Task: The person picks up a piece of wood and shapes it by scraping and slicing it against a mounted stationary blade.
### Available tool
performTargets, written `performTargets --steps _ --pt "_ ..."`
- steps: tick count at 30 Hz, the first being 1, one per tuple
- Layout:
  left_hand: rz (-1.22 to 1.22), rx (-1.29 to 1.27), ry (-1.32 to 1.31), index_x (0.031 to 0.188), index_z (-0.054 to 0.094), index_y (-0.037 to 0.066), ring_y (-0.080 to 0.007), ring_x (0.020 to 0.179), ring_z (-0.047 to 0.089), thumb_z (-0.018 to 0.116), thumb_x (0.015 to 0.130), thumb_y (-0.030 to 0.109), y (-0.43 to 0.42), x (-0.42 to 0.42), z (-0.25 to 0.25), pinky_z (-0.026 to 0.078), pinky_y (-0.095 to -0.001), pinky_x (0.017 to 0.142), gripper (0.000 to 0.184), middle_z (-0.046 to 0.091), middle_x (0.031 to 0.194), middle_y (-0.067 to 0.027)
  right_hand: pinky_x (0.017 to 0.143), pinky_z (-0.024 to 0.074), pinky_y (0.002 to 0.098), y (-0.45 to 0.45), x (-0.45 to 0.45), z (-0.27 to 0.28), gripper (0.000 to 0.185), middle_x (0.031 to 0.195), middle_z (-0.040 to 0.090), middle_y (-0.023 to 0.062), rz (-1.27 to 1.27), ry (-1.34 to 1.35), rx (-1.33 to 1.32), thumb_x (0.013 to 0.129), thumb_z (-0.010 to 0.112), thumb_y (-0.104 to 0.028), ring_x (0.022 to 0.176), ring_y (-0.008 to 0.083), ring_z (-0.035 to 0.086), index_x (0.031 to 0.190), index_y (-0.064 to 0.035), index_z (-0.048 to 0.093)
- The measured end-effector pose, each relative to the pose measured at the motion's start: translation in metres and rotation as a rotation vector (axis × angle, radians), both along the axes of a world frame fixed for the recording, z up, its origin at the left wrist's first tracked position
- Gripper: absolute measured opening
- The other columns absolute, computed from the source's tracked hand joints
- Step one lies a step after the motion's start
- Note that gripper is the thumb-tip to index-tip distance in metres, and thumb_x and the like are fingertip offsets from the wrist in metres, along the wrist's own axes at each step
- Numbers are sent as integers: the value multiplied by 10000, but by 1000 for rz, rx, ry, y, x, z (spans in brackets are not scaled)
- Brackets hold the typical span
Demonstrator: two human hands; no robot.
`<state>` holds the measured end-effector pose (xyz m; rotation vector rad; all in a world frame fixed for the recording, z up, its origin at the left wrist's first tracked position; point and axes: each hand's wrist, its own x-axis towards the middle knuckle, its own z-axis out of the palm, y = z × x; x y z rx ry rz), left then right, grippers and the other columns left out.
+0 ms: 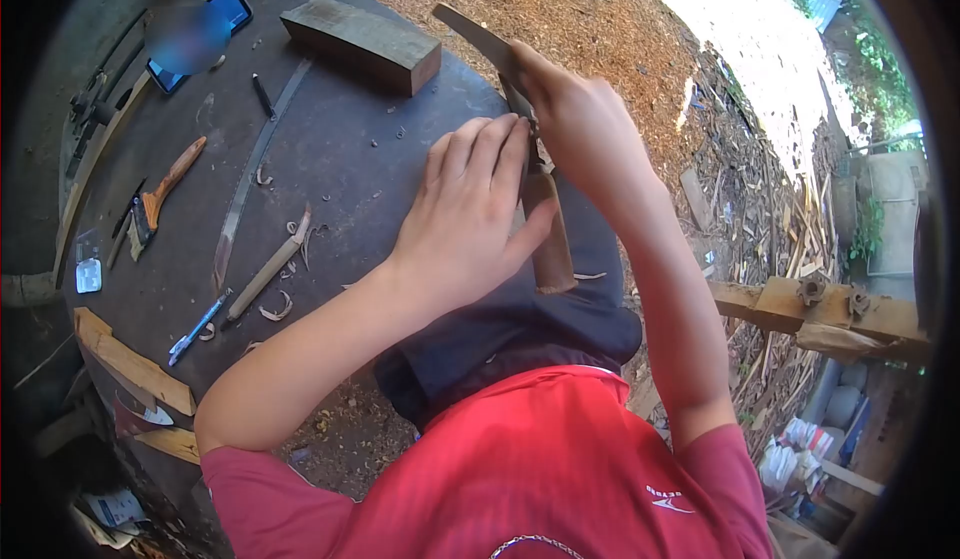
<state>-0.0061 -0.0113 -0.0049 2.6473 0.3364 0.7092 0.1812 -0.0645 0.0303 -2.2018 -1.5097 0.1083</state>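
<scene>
My left hand presses down near the table's edge, with fingers together and the thumb across a brown wooden piece. That piece points toward my body, and its far end is hidden under the hands. Just beyond, my right hand is closed round a long flat grey-brown bar, whose far end sticks out to the upper left. Whether the bar is a blade or a wooden strip, I cannot tell. The hands nearly touch, and the contact between the bar and the wooden piece is mostly hidden.
On the dark round table lie a wood block, a long thin metal strip, a wooden-handled tool, a round stick, a blue pen and a phone. Wood shavings cover the ground beyond.
</scene>
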Motion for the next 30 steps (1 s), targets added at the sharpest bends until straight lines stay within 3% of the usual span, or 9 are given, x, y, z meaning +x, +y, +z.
performTargets --steps 4,7,13,20,23,30 --pt "2 1 1 1581 469 -116 -429 1470 467 691 1066 379 0 0 -1 363 -547 1241 749 522 1555 -251 815 584 568 13 -3 -2 426 1012 765 297 -34 -38 -44 1132 581 -198 897 499 754 1546 -151 669" --pt "2 -31 -33 1572 475 -118 -427 1461 475 712 1050 369 0 1 -2 369 -545 1238 752 530 1544 -253 739 592 579 -23 -20 16 352 837 747 283 12 -31 6 1108 596 -142 814 496 758 1446 -88 680" --pt "50 -58 -70 1558 489 -123 -422 1446 492 745 1016 359 -3 2 -2 391 -537 1225 769 539 1534 -252 779 595 581 -4 -21 10 406 885 763 281 -59 21 -48 1135 593 -218 835 490 760 1515 -105 682" --pt "39 -32 -54 1554 512 -128 -414 1462 500 732 1022 384 -3 3 -6 388 -531 1242 771 553 1540 -256 869 604 581 2 -11 7 396 1003 789 285 -112 11 92 1139 566 -222 940 498 770 1486 -97 711" --pt "39 -16 -42 1564 510 -131 -412 1477 495 719 1033 391 -2 4 -6 382 -528 1250 773 555 1555 -258 888 604 583 13 -8 4 405 1011 791 281 -114 -29 -13 1136 573 -220 953 496 770 1502 -101 700" --pt "30 -32 -38 1567 515 -133 -402 1493 490 698 1057 401 -2 2 -3 374 -518 1260 760 560 1573 -260 754 590 577 -19 -17 14 401 956 778 275 -83 -111 -81 1136 570 -185 852 478 770 1509 -108 695"
